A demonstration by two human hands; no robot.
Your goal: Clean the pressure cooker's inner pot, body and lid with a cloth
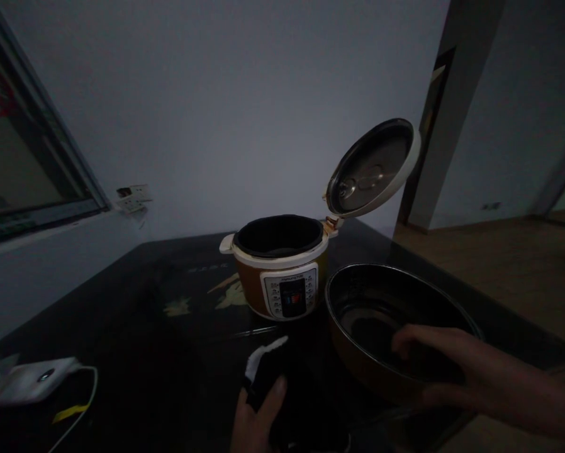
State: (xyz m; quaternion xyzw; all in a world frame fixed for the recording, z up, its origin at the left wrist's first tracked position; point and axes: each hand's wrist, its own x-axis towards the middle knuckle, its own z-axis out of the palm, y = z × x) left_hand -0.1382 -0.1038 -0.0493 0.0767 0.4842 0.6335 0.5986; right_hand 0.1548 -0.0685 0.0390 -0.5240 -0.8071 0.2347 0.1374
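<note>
A brown and cream electric cooker (282, 277) stands on the dark table (145, 327) with its lid (372, 168) swung up to the right. Its inside looks dark. To the right sits a wide dark metal pot (386, 308). My right hand (433, 365) grips the pot's near rim, fingers curled inside and thumb outside. My left hand (258, 415) holds a dark cloth (282, 384) with a white edge, low in the view, just left of the pot.
A white device (32, 379) with a cable lies at the table's left front edge. A window (22, 157) is on the left wall, a wall socket (132, 196) beside it. Wooden floor (509, 264) and a doorway lie to the right.
</note>
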